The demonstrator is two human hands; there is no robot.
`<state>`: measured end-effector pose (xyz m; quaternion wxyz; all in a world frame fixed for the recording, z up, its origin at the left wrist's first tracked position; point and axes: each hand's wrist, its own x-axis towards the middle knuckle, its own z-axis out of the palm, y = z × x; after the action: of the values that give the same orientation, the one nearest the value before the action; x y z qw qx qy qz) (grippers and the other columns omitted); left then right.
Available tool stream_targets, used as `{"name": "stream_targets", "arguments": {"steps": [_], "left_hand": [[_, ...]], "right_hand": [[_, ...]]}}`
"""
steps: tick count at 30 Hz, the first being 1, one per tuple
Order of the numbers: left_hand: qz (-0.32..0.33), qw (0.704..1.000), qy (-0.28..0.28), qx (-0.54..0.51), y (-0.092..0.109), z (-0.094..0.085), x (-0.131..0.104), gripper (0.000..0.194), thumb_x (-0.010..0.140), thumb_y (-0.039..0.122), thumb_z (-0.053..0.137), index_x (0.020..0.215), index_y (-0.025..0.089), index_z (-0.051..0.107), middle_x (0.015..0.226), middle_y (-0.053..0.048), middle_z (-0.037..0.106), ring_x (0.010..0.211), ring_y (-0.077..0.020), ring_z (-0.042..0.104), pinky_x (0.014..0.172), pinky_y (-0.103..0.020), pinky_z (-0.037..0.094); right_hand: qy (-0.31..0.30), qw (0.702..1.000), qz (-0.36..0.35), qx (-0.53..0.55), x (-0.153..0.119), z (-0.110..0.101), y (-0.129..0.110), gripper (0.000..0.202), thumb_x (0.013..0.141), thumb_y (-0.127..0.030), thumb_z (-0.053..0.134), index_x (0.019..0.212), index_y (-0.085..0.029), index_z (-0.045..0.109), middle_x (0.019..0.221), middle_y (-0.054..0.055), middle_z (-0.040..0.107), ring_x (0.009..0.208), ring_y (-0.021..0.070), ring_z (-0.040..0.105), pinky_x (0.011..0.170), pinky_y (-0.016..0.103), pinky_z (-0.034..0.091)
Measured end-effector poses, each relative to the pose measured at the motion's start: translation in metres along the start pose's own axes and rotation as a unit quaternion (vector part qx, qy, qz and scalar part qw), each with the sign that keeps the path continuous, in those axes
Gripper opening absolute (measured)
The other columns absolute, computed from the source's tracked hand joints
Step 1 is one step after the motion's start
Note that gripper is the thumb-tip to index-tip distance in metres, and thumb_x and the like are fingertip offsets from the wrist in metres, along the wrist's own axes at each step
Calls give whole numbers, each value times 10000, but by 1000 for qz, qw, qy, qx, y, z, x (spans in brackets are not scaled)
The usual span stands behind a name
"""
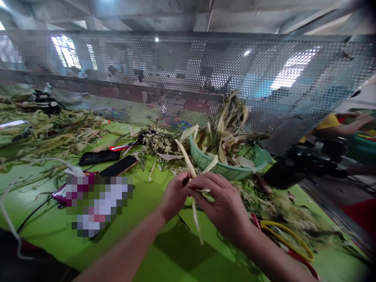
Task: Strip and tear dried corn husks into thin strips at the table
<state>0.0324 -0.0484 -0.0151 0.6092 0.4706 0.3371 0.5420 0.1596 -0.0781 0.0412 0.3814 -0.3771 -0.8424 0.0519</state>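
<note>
Pale strips of dry husk (187, 158) cross between my two hands above the green table (141, 235). My left hand (175, 196) is closed on the strips, its thumb and fingers pinched together. Fingers of my right hand (220, 199) press on the same strips from the right side. One strip end stands up toward the basket, and another hangs below my hands. Just behind them sits a green plastic basket (232, 171) filled with long dried husks (227, 137).
Phones (119, 166) (99, 157), a red cutter (122, 147) and a purple packet (63, 194) lie left. Husk piles (64, 129) spread behind them. Yellow-and-red-handled scissors (289, 235) lie right, near a black device (296, 164). A perforated screen (176, 78) rises behind; another person's arm (349, 127) shows far right.
</note>
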Motion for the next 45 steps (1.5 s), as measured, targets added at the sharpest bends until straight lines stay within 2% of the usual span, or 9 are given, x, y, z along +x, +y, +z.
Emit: {"name": "stream_targets", "arguments": {"steps": [5, 12, 17, 20, 24, 27, 30, 39, 45], "left_hand": [[-43, 994, -15, -98, 1, -5, 7, 249, 724, 304, 683, 907, 139, 644, 779, -23, 584, 582, -70, 449, 546, -197, 364], [-97, 976, -69, -180, 8, -5, 1, 368, 671, 154, 708, 1037, 148, 676, 956, -63, 647, 711, -82, 556, 661, -195, 450], [-101, 978, -31, -177, 7, -6, 2, 324, 695, 250, 753, 998, 153, 693, 878, -38, 646, 611, -38, 515, 578, -156, 423], [-106, 978, -1, -180, 2, -9, 6, 298, 692, 229, 758, 973, 149, 700, 836, -32, 646, 585, -37, 516, 563, -154, 436], [-111, 972, 36, -202, -1, -12, 11, 265, 684, 184, 760, 937, 129, 704, 821, -35, 649, 570, -37, 521, 554, -152, 454], [-108, 965, 42, -236, 1, -10, 11, 213, 667, 156, 767, 867, 123, 699, 786, -23, 641, 573, -40, 529, 553, -151, 455], [-116, 958, 33, -259, 4, -8, 9, 186, 672, 137, 756, 846, 121, 689, 793, -23, 642, 611, -48, 549, 589, -157, 465], [-102, 976, 0, -192, 4, -7, 8, 272, 655, 215, 780, 899, 137, 689, 787, -17, 620, 589, -38, 490, 555, -151, 392], [-45, 993, -41, -102, 4, -3, 3, 294, 691, 325, 751, 919, 146, 699, 849, -35, 625, 651, -70, 487, 612, -192, 387]], "right_hand": [[50, 973, 154, 166, -10, -2, 25, 76, 801, -254, 664, 863, -211, 675, 839, 27, 692, 790, 177, 638, 742, 292, 490], [78, 906, 251, 331, -11, 9, 48, 135, 720, -283, 747, 778, -198, 660, 842, 37, 699, 903, 215, 647, 818, 332, 486], [57, 908, 252, 330, -11, 10, 46, 149, 732, -305, 734, 772, -188, 651, 836, 46, 690, 863, 210, 643, 803, 342, 492], [67, 932, 239, 265, -12, 7, 48, 200, 773, -318, 694, 918, -196, 631, 937, 63, 682, 810, 195, 633, 750, 342, 502], [142, 988, 65, -14, -13, 0, 48, 396, 788, -218, 672, 1167, -286, 582, 1205, 66, 594, 1048, 234, 564, 899, 399, 437], [69, 978, -88, -179, -16, -3, 46, 408, 809, -133, 632, 1138, -372, 618, 1284, 16, 576, 1166, 244, 495, 996, 430, 332], [3, 969, -132, -208, -18, -2, 46, 425, 827, -132, 611, 1171, -382, 602, 1280, 0, 600, 1157, 235, 498, 990, 431, 315], [15, 987, -76, -140, -12, 1, 42, 176, 838, -200, 622, 976, -290, 684, 999, 15, 717, 956, 224, 564, 845, 392, 366], [74, 993, 87, -24, -16, 8, 43, 77, 851, -281, 608, 833, -225, 658, 859, 30, 687, 842, 213, 584, 786, 361, 417]]}}
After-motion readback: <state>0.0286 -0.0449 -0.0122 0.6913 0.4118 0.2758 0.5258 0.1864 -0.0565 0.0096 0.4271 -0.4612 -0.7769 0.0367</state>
